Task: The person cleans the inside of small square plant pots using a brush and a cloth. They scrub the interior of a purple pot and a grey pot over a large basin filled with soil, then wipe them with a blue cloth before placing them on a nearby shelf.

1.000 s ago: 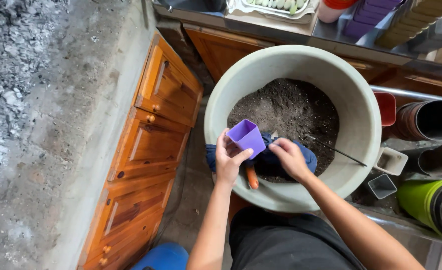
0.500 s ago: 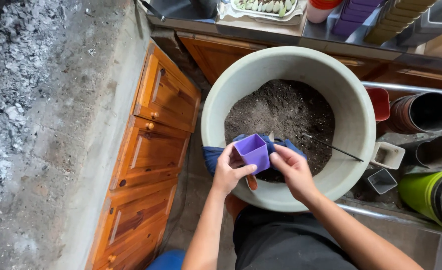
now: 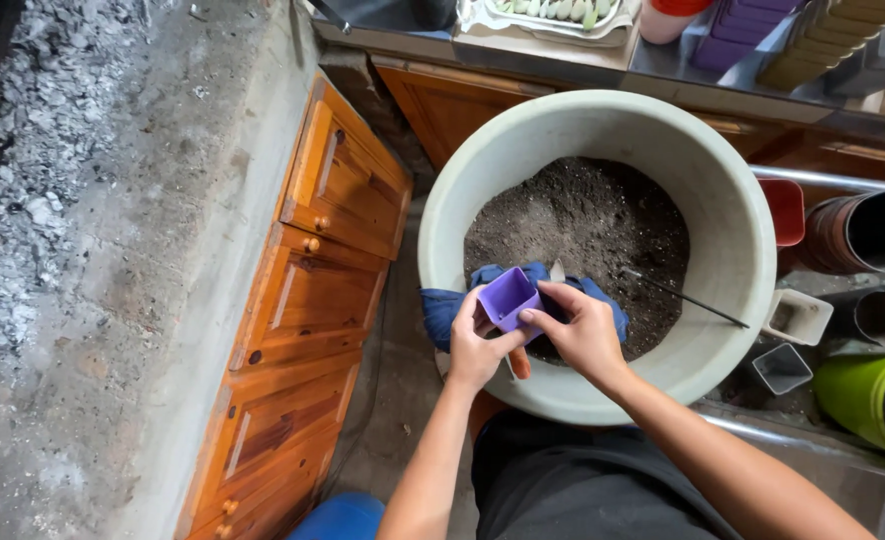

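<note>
On the left lies a wooden cabinet with small knobs. Next comes the left hand, its fingers curled tight around a small purple pot. The pot is square and tipped, its open mouth facing up and to the left. It sits over the near rim of a big pale tub of dark soil, above a blue cloth. The right hand pinches the pot's right edge with thumb and fingers.

wooden cabinet doors | grey gravel | green pot | red pot
</note>
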